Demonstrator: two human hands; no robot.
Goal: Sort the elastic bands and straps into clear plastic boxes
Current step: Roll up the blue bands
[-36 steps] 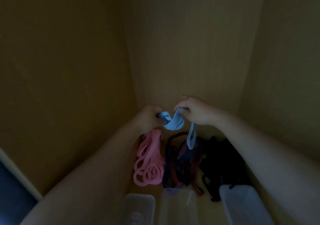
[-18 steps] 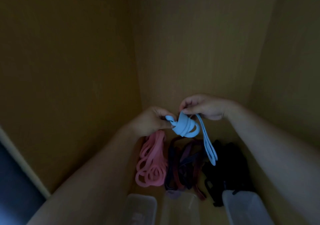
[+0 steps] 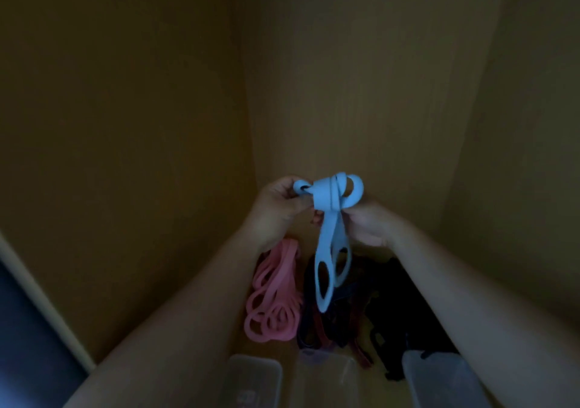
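Above the piles on the wooden surface, holding up a light blue band (image 3: 326,202), wound into a bundle with two long loops dangling. Pinching its small end loop with the left hand (image 3: 276,209); gripping the bundle's right side with the right hand (image 3: 370,225). Below, lying side by side: pink bands (image 3: 270,307), dark straps (image 3: 314,329), black straps (image 3: 392,310). Nearest, standing in a row: three clear plastic boxes (image 3: 439,379).

No text, label, brand or number could be read; a faint mark on the left clear box (image 3: 255,376) was too dim and blurred to make out
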